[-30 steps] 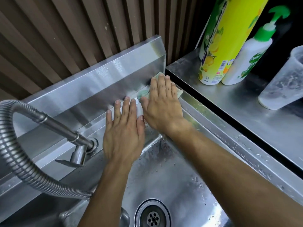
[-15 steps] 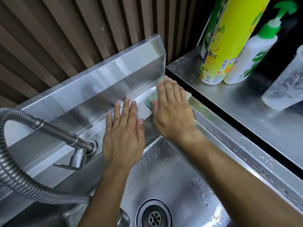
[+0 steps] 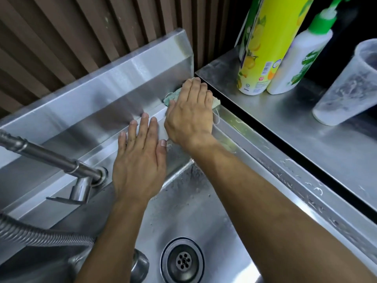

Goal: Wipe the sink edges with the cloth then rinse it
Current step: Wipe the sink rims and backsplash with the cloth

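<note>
A pale green cloth [image 3: 169, 97] lies in the far right corner of the steel sink's rim [image 3: 271, 158], mostly hidden under my right hand [image 3: 190, 113], which presses flat on it with fingers together. Only the cloth's left and right ends stick out. My left hand [image 3: 140, 158] rests flat and empty on the back ledge just left of the right hand, fingers spread slightly. The basin with its round drain [image 3: 182, 260] lies below both forearms.
A steel tap with a flexible metal hose [image 3: 61, 163] juts from the back ledge at left. On the steel counter [image 3: 306, 144] to the right stand a yellow bottle [image 3: 263, 50], a white pump bottle [image 3: 299, 58] and a cloudy plastic cup [image 3: 346, 86]. Water droplets dot the right rim.
My right hand slid the cloth along the back ledge to the right and pushed it deeper into the corner. The left hand stayed flat on the ledge.
</note>
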The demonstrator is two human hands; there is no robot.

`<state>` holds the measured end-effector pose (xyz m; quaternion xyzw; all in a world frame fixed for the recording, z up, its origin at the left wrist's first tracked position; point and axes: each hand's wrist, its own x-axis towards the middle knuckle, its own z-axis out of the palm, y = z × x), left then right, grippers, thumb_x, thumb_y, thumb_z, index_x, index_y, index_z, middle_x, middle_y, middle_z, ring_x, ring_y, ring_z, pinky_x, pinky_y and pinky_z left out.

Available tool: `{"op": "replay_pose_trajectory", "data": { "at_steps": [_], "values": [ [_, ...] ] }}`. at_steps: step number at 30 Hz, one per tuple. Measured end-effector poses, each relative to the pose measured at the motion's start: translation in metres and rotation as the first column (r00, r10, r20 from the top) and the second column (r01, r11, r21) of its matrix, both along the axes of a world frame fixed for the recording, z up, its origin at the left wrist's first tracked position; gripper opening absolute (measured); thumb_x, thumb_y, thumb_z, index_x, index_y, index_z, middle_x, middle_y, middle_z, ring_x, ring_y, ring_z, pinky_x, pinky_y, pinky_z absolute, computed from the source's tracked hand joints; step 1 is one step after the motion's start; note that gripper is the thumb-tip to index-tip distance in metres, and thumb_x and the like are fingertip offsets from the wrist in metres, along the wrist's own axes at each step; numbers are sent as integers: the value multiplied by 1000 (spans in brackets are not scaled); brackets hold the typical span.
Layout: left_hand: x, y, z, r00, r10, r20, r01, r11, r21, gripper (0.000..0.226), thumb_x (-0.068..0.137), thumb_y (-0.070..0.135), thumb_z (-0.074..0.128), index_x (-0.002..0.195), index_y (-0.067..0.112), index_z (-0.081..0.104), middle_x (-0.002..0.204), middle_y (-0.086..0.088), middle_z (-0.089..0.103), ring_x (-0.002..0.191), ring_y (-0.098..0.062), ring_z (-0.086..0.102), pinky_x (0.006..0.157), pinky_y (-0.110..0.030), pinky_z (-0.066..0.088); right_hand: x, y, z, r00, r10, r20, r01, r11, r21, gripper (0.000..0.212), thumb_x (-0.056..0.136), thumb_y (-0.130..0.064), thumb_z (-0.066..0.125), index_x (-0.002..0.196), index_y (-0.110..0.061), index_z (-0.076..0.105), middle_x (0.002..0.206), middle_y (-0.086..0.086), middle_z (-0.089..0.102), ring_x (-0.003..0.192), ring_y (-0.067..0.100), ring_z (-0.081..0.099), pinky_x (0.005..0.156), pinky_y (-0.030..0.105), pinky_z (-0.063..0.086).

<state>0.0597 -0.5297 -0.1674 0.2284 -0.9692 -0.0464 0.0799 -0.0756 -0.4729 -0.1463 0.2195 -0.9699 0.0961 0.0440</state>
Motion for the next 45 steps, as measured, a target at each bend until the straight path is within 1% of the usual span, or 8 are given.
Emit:
{"op": "replay_pose_trajectory", "data": {
  "at_steps": [7,15,19,23,29,34,39,45],
  "values": [
    [-3,3,7,1000,7,24,-8,999,48,62,106,41,11,163,18,12,171,0,5,159,-22,1,128,-39,-3,43,88,-6,996,74,-44,-77,994,-82,65,105,-32,27,157,5,26,162,26,30,152,42,27,127,50,21],
    [-25,1,27,989,-83,-122,112,961,252,56,107,32,23,161,15,26,169,-2,20,158,-17,8,127,-32,6,-6,18,0,992,128,22,-127,992,-17,65,109,-35,19,161,4,10,169,23,13,157,37,14,129,46,9],
    [-44,4,37,978,-117,-174,167,938,304,51,108,25,33,159,18,32,167,-1,28,156,-19,19,123,-26,12,8,41,-6,995,99,-18,-99,995,-27,67,105,-33,12,159,4,17,166,24,23,155,38,22,128,46,14],
    [-88,6,41,961,-238,-138,271,905,327,51,110,28,31,160,20,31,168,4,26,156,-13,17,122,-27,12,39,87,-5,997,-17,-70,7,991,-132,59,107,-28,32,155,5,31,160,27,36,149,41,34,126,49,24],
    [-123,-3,23,881,-473,14,464,869,174,53,111,31,22,163,20,20,171,2,14,158,-16,7,127,-33,4,38,100,3,1000,-19,10,20,994,-103,68,99,-31,21,156,6,30,161,27,34,151,42,31,126,50,23],
    [-122,-2,22,870,-492,21,487,867,106,56,108,34,22,161,16,24,169,-3,22,156,-21,16,127,-39,11,21,94,1,1000,0,-2,-1,993,-117,63,103,-30,28,155,5,33,160,26,37,148,41,36,124,48,25],
    [-115,6,26,859,-506,76,499,862,92,57,109,40,15,163,22,13,172,-3,10,158,-24,5,128,-44,3,77,152,0,1000,-10,-29,8,997,-77,61,106,-29,25,159,2,25,166,23,27,156,38,23,128,49,17],
    [-115,6,26,836,-543,81,529,836,142,54,111,38,16,163,23,13,172,-1,8,158,-21,4,128,-43,2,46,114,-1,997,54,-53,-57,996,-70,62,103,-27,34,156,4,32,163,25,32,153,40,29,128,49,20]
  ]
}}
